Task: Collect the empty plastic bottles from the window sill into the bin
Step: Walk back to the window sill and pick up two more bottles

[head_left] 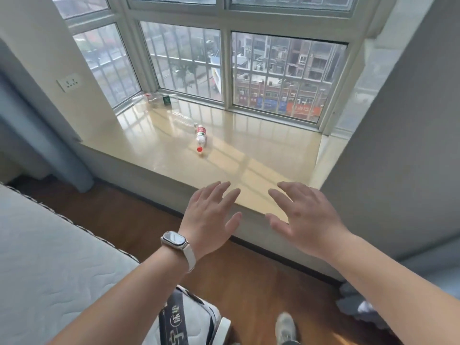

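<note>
A clear plastic bottle with a red label and red cap (201,137) lies on its side in the middle of the beige window sill (261,150). A label-less clear bottle (183,120) lies just behind it. Two more clear bottles (159,97) lie in the far left corner by the glass. My left hand (211,217) and my right hand (301,217) hover with fingers spread over the sill's near edge, holding nothing, well short of the bottles. No bin is in view.
A small dark green box (166,100) stands among the corner bottles. A mattress (49,257) fills the lower left. Wooden floor (249,277) runs between bed and sill. A grey wall (398,145) closes the right side, a blue curtain (37,135) the left.
</note>
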### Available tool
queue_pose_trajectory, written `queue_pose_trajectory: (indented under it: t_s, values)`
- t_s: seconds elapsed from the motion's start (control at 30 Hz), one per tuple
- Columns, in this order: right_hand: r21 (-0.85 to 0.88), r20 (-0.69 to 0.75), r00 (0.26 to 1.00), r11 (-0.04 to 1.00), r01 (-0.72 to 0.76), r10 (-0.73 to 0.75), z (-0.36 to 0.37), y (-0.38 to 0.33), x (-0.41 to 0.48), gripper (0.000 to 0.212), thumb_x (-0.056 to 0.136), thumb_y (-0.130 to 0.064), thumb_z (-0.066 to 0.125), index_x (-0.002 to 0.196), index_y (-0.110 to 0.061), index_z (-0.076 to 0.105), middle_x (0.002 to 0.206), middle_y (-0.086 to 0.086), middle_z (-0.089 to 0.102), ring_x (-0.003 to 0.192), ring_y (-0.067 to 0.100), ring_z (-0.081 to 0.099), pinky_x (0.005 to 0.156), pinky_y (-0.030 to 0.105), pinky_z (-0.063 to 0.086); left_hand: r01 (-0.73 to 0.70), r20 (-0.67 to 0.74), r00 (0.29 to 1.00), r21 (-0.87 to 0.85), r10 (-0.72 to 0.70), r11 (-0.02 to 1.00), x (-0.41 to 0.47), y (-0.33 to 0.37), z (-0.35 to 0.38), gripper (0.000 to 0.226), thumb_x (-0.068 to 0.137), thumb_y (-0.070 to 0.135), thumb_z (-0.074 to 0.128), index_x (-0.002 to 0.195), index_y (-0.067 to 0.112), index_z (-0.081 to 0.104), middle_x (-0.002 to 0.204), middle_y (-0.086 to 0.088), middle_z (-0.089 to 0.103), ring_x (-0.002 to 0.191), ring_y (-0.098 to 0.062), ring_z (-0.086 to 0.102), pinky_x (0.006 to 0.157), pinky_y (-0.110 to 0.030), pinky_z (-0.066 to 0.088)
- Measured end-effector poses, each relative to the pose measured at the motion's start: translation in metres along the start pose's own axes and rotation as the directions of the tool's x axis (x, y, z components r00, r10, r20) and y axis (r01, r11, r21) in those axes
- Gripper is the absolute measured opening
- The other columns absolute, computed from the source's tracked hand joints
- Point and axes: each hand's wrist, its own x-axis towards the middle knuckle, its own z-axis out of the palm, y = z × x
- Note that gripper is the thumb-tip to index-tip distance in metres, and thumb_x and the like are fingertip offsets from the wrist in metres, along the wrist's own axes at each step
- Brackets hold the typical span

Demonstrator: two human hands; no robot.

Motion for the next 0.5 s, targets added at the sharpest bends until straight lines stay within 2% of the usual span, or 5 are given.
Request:
queue_pose_trajectory:
  t_s: [0.17, 0.33, 0.5]
  values:
    - [0.034, 0.056, 0.996, 0.997, 0.071, -0.072, 0.027, 0.029, 0.065, 0.058, 0.087, -0.056, 0.036, 0.123, -0.018, 0.062, 0.125, 0.007, 0.061, 0.115, 0.028, 0.056, 0.089, 0.043, 0.047, 0.11, -0.009, 0.994, 0.041, -0.11, 0.993, 0.041, -0.019, 0.014, 0.052, 0.092, 0.047, 0.053, 0.138, 0.023, 0.052, 0.145, -0.005, 0.051, 0.137, -0.028, 0.043, 0.109, -0.048, 0.035]
    - [0.076, 0.106, 0.977, 0.981, 0.178, -0.186, 0.032, 0.059, 0.132, 0.061, 0.088, -0.058, 0.032, 0.128, -0.021, 0.059, 0.13, 0.005, 0.059, 0.119, 0.027, 0.053, 0.093, 0.043, 0.045, 0.223, -0.037, 0.975, 0.123, -0.22, 0.967, 0.078, -0.027, 0.011, 0.053, 0.094, 0.05, 0.048, 0.141, 0.025, 0.049, 0.148, -0.003, 0.048, 0.138, -0.026, 0.041, 0.112, -0.045, 0.031]
    - [0.114, 0.128, 0.935, 0.941, 0.318, -0.331, 0.034, 0.08, 0.191, 0.073, 0.086, -0.062, 0.015, 0.141, -0.023, 0.045, 0.146, 0.005, 0.044, 0.134, 0.027, 0.037, 0.106, 0.043, 0.03, 0.333, -0.102, 0.942, 0.162, -0.32, 0.929, 0.114, -0.029, 0.01, 0.052, 0.094, 0.048, 0.051, 0.141, 0.026, 0.049, 0.148, -0.002, 0.048, 0.138, -0.026, 0.041, 0.113, -0.047, 0.03]
